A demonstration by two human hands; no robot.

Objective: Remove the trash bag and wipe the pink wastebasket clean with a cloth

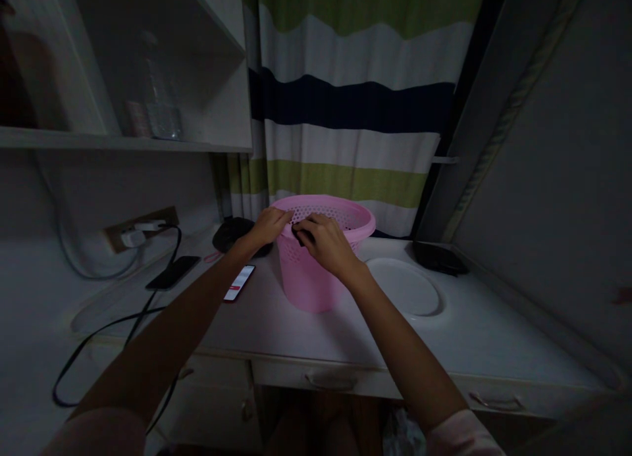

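A pink perforated plastic basket (316, 281) stands upright on the white desk (276, 328), in front of a striped curtain. My left hand (269, 227) rests on the basket's near left rim with its fingers curled over the edge. Just right of it, my right hand (326, 242) reaches over the same rim, its fingers closed round something small and dark that I cannot make out. The two hands almost touch each other above the basket's front edge.
Left of the basket lie a lit phone (239, 283), a dark phone (174, 272) on a black cable (103, 328) and a dark rounded object (233, 233). A white plate (405, 286) and a black dish (438, 257) sit to the right. A bottle (160, 94) stands on the shelf.
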